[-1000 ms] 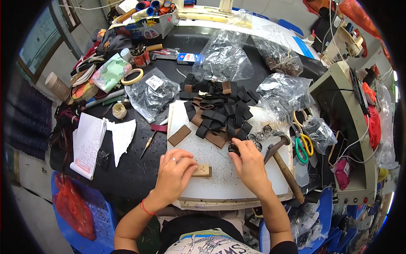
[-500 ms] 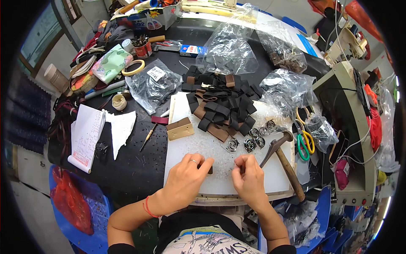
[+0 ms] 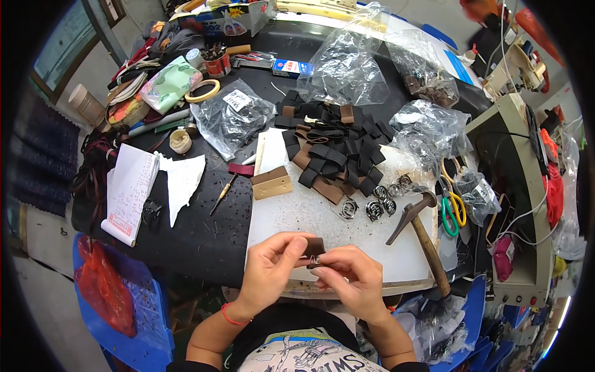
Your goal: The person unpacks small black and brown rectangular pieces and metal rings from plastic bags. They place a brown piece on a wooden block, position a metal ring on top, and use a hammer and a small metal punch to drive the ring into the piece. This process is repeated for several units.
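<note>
My left hand point(image 3: 268, 273) pinches a short brown strap piece point(image 3: 315, 247) between thumb and fingers, over the near edge of the white board point(image 3: 273, 218). Closed beside it, my right hand point(image 3: 354, 277) holds a small shiny metal piece point(image 3: 313, 260) against the strap's lower end; fingertips partly cover it. Beyond the hands lies a heap of black and brown looped straps point(image 3: 338, 156). Several round metal buckles point(image 3: 374, 209) sit near that heap, and a hammer point(image 3: 427, 248) rests to the right of my right hand.
At left are a notepad point(image 3: 130, 186), torn white paper point(image 3: 183, 183) and a wooden-handled awl point(image 3: 223, 195). A tan folded piece point(image 3: 273, 184) lies on the board. Scissors point(image 3: 447, 217) and plastic bags point(image 3: 431, 127) are at right, beside a grey machine point(image 3: 517, 204). More bags lie behind.
My hands have come together from apart, the right moving left to meet the left. The brown strap, mostly hidden before, now stands up between them with the metal piece at its lower end.
</note>
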`<action>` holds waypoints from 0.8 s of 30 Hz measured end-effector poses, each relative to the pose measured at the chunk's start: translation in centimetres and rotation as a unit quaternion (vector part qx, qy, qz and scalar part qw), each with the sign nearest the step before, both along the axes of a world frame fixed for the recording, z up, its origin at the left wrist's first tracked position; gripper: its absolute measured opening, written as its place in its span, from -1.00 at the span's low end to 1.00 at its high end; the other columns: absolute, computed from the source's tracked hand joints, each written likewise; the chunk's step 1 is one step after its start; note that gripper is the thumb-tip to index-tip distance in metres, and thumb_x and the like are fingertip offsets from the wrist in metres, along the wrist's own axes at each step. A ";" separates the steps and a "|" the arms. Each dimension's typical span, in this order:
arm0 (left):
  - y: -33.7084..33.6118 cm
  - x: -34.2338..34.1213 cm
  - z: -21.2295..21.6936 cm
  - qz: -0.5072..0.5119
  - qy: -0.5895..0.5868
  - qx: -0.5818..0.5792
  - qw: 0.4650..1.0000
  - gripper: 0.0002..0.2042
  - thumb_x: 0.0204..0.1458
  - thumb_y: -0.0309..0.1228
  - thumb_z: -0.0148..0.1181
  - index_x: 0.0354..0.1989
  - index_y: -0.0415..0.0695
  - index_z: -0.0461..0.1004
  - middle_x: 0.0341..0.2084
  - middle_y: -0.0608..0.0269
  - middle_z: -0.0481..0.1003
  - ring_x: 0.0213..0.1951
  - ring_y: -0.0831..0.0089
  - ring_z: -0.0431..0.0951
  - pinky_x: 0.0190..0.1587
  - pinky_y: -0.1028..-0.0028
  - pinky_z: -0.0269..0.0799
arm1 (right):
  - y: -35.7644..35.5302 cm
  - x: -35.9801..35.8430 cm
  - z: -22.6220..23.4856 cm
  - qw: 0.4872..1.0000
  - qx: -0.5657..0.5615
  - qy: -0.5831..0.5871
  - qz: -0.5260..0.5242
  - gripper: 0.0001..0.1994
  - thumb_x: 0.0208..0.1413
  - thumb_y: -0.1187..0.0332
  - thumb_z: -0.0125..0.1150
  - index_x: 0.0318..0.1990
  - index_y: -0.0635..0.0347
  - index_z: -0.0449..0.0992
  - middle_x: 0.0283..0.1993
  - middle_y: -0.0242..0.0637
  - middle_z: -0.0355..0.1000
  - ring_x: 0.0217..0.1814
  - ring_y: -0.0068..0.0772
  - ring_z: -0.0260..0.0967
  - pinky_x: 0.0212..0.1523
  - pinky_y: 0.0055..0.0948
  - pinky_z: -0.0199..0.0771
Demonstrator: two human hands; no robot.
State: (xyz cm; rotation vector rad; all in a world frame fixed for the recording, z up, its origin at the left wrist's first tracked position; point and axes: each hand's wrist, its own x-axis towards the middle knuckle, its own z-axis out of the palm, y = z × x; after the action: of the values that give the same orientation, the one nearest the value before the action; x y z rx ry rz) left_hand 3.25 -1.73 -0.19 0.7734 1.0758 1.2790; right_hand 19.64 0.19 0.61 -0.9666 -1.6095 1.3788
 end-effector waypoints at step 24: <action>-1.4 -0.8 -1.2 -0.029 0.028 0.055 0.998 -0.76 0.01 -0.57 0.24 -0.12 -0.27 0.50 -0.26 0.15 0.57 -0.17 0.48 0.56 -0.07 0.50 0.47 | 0.2 -1.5 0.0 0.996 -0.039 0.019 -0.076 -0.81 0.06 0.67 0.12 -0.17 0.35 0.34 -0.23 -0.27 0.30 -0.37 -0.59 0.40 -0.39 -0.64 0.48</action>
State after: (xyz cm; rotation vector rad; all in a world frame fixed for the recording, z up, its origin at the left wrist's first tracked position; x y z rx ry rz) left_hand 2.41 -3.13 -1.37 0.9208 1.0268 1.2813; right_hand 18.16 0.40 0.57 -1.0802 -1.4328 1.3547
